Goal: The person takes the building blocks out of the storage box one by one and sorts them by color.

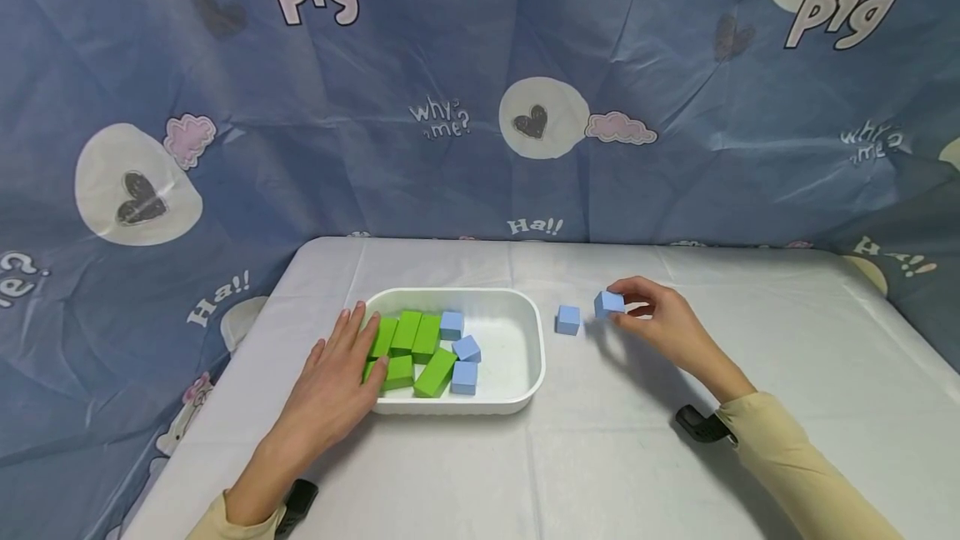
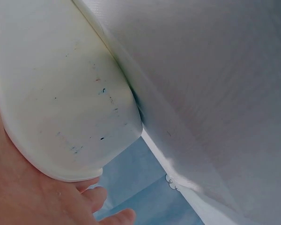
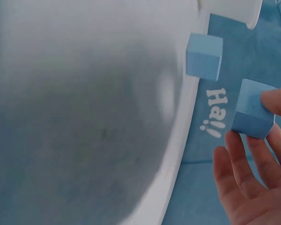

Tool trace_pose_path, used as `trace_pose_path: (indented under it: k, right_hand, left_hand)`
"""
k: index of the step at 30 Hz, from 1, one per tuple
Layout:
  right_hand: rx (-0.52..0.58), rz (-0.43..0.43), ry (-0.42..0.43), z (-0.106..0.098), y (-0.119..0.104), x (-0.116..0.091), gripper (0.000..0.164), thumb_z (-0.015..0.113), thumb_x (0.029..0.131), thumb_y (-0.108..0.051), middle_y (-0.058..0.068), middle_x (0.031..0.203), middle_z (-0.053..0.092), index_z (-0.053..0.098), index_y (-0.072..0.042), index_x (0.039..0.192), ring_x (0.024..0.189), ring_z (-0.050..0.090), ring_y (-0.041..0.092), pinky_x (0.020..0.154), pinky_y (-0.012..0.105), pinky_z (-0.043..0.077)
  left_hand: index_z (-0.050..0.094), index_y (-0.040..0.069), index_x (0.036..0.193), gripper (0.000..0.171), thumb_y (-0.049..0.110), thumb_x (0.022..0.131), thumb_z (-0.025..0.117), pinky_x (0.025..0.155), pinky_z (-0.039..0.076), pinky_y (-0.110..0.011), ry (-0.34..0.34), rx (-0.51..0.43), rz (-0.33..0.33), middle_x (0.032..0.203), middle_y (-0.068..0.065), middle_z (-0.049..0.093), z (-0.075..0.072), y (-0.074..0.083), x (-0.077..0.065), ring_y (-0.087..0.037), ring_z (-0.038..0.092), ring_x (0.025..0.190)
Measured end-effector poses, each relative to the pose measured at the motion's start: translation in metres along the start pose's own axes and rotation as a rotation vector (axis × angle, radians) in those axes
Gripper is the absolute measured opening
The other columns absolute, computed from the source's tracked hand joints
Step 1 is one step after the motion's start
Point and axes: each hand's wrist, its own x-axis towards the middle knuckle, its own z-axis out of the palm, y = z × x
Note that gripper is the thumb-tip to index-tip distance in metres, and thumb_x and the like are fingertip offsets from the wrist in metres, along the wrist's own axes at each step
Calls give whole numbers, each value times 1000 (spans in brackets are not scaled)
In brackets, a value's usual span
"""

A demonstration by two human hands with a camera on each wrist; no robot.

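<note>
My right hand [image 1: 667, 327] pinches a blue cube [image 1: 609, 304] between thumb and fingers, above the table to the right of the tray. In the right wrist view the same blue cube [image 3: 253, 110] sits at the fingertips. Close by, a second blue cube [image 1: 567, 320] stands between that hand and the white tray [image 1: 528, 357]. My left hand [image 1: 333, 386] rests on the tray's left edge, its fingers straight and partly covering green blocks. Several green blocks [image 1: 435, 373] fill the tray's left side, and three blue cubes [image 1: 464, 377] lie beside them in the middle.
A white cloth [image 1: 480, 473] covers the table. Behind it hangs a blue printed curtain [image 1: 450, 182]. Each wrist carries a dark strap device, one of them [image 1: 703, 423] at the right sleeve.
</note>
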Motion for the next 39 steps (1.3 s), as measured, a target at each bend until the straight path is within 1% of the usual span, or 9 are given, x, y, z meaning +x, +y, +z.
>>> trace_pose_path:
  k: [2, 5, 7, 8, 11, 20, 24, 32, 39]
  right_hand:
    - [-3, 11, -14, -1, -2, -2, 33, 70, 87, -2, 11, 116, 66, 65, -7, 119, 99, 66, 27, 83, 36, 55]
    - [-19, 26, -37, -2, 2, -2, 32, 69, 88, -1, 13, 115, 66, 65, -5, 120, 101, 66, 30, 83, 35, 55]
    - [-34, 31, -52, -3, 6, -2, 32, 70, 88, -2, 13, 115, 66, 65, -4, 119, 102, 65, 30, 83, 34, 54]
    - [-37, 30, -59, -2, 12, -2, 31, 70, 88, -3, 11, 115, 66, 65, -5, 119, 103, 65, 29, 83, 32, 54]
    - [-28, 27, -86, -2, 17, -1, 31, 71, 87, -1, 11, 114, 66, 65, -4, 117, 104, 64, 30, 83, 33, 55]
    - [-10, 41, -154, -2, 25, 0, 32, 70, 87, 1, 12, 114, 67, 65, -4, 118, 105, 65, 32, 81, 31, 55]
    - [-11, 42, -162, -1, 27, 1, 32, 70, 87, 2, 12, 114, 67, 65, -4, 118, 105, 65, 32, 81, 31, 55]
    - [-49, 39, -153, -1, 27, 0, 32, 72, 87, -1, 13, 119, 65, 66, -7, 118, 107, 65, 31, 83, 34, 54]
    - [-32, 11, -134, -2, 24, 1, 34, 72, 86, 2, 14, 118, 65, 65, -2, 120, 109, 64, 32, 85, 33, 54]
  left_hand:
    - [26, 3, 155, 62, 34, 104, 43, 111, 13, -64, 1, -1, 0, 163, -16, 11, 0, 0, 0, -33, 7, 149]
    - [26, 4, 156, 62, 34, 104, 43, 111, 14, -64, 4, -1, 0, 163, -16, 11, 1, -1, 0, -33, 7, 149]
    - [26, 4, 155, 62, 34, 104, 43, 111, 14, -64, 6, 0, 0, 163, -15, 12, 1, -1, 0, -33, 7, 149]
    - [26, 4, 155, 62, 34, 104, 43, 111, 15, -64, 8, -1, 1, 163, -15, 12, 1, -1, 0, -33, 7, 149]
    - [27, 3, 155, 62, 33, 103, 43, 111, 15, -64, 13, -4, 5, 163, -16, 12, 1, -1, 0, -33, 7, 149]
    - [27, 2, 155, 62, 31, 103, 45, 110, 16, -64, 22, -6, 9, 162, -17, 13, 2, 0, 0, -34, 8, 149]
    - [27, 2, 155, 63, 31, 102, 45, 110, 16, -64, 17, -4, 4, 162, -17, 13, 3, -1, 0, -34, 8, 149]
    - [27, 2, 155, 63, 30, 102, 47, 110, 16, -65, 20, -2, 1, 162, -16, 14, 3, -2, 0, -35, 8, 149]
    - [28, 1, 154, 62, 28, 102, 47, 110, 16, -65, 20, -5, 4, 162, -18, 14, 3, 0, 0, -36, 8, 149]
